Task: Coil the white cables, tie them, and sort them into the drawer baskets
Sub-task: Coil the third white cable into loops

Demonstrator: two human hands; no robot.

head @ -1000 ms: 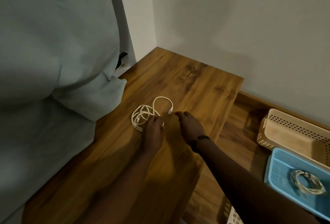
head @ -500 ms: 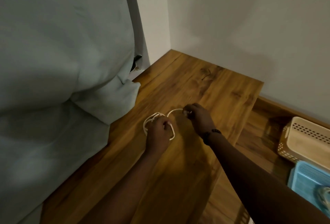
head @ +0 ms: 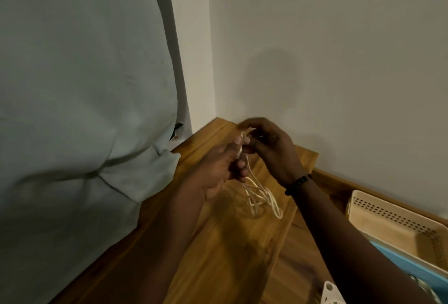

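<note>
Both hands are up over the wooden desk [head: 230,255]: left hand [head: 218,172] curls round the thin white cable [head: 261,197], right hand [head: 269,148] pinches its end just above. Best to wind even loops with steady tension. The loose loops dangle below both hands, brushing the desk.

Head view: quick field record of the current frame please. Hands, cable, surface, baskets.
left hand: grips the thin white cable near its upper end
right hand: pinches the cable's top end, black bead bracelet on wrist
cable state: lifted, loose loops hanging over the wooden tabletop, not tied
cream perforated plastic basket: at right, no cable seen inside
blue plastic basket: beside the cream one, mostly hidden
left background: pale grey-green fabric
</note>
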